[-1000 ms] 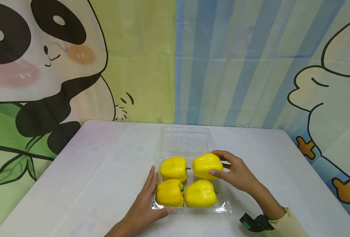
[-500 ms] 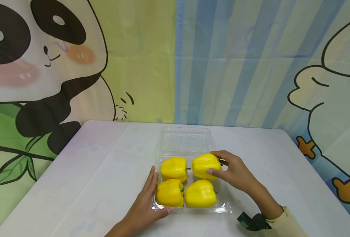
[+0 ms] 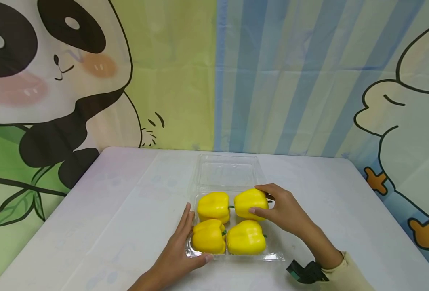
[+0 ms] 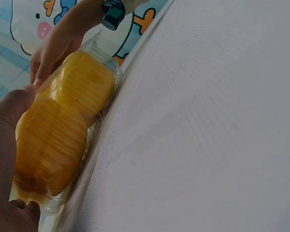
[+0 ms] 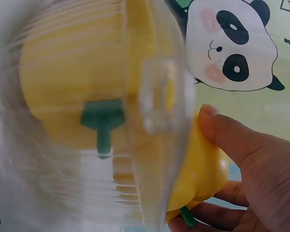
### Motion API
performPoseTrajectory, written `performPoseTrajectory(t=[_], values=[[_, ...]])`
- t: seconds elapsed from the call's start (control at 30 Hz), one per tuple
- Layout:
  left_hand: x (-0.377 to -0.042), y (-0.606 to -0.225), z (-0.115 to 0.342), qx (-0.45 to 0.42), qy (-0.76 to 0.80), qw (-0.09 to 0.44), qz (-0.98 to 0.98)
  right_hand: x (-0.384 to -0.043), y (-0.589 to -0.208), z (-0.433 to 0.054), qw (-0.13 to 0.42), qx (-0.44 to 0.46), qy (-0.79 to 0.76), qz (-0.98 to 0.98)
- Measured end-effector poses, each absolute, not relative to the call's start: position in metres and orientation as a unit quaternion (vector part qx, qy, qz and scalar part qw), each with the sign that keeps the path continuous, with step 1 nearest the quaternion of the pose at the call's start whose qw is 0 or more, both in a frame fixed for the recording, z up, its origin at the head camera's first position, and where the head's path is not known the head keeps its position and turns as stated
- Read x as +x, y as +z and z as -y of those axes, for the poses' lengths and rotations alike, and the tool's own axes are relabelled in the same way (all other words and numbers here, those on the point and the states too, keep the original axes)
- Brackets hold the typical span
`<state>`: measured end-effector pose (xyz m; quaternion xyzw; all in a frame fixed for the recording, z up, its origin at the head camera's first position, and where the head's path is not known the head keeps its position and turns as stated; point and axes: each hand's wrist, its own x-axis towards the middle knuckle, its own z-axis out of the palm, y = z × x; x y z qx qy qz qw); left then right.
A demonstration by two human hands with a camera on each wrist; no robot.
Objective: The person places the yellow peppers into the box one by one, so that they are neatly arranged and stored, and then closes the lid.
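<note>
Yellow bell peppers sit in a clear plastic clamshell container (image 3: 272, 256): one back left (image 3: 213, 207), one front left (image 3: 209, 237) and one front right (image 3: 246, 237). At the container's back right, my right hand (image 3: 285, 208) holds another yellow bell pepper (image 3: 250, 203) between thumb and fingers, its green stem toward the palm. The right wrist view shows this held pepper (image 5: 203, 169) behind the container's wall. My left hand (image 3: 174, 250) lies along the container's front left corner, fingers straight at the left side and thumb (image 4: 19, 99) at the front rim.
The container's clear lid (image 3: 229, 171) lies folded back behind it on the white table (image 3: 120, 218). A dark device (image 3: 307, 271) is strapped to the right wrist, low over the table. A cartoon-printed curtain (image 3: 171, 81) hangs behind the table's far edge.
My right hand has moved slightly left and down with the bell pepper, closer to the back left one. My left hand stays where it was.
</note>
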<state>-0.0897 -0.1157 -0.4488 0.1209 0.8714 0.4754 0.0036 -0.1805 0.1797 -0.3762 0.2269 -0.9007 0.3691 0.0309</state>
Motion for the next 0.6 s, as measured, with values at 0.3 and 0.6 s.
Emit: performPoseTrajectory(t=[0.3,0.6], values=[[-0.0897,-0.4500,0.1159,0.125,0.476,0.000,-0.871,-0.1795,-0.3730,-0.1760,0.026,0.221,0.357,0.907],[-0.0893,-0.4500,0.1165,0.128,0.478,-0.006,-0.869,-0.1798,-0.3777,-0.1736,0.036,0.230,0.360,0.904]])
